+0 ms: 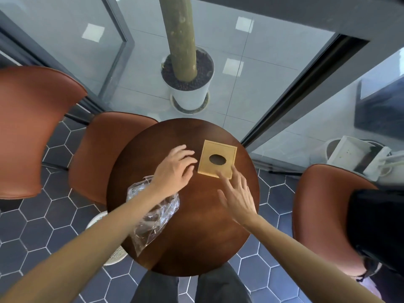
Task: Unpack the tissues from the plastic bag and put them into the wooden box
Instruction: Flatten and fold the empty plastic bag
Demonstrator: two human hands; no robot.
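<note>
We see the main risk at the wooden tissue box: it sits toward the far right of the round wooden table, not far from the rim, and a push from either side could slide it toward the edge. The lid with its oval opening appears to be in place; if it is only resting there, an uneven touch at one corner could tilt or shift it. We cannot see any tissue showing through the opening, so we cannot tell whether the tissues are inside.

The clear plastic bag lies crumpled at the near left of the table, partly under our left forearm, and one end hangs over the rim. A sweep of that arm could drag it off onto the tiled floor. It looks empty, though we cannot be sure.

Our left hand hovers just beside the box's left side, fingers loosely spread and holding nothing. Our right hand is open with fingers splayed, its index fingertip at the box's near corner; touching or just short, we cannot tell. The box lies between the two hands, the bag behind the left one.
</note>
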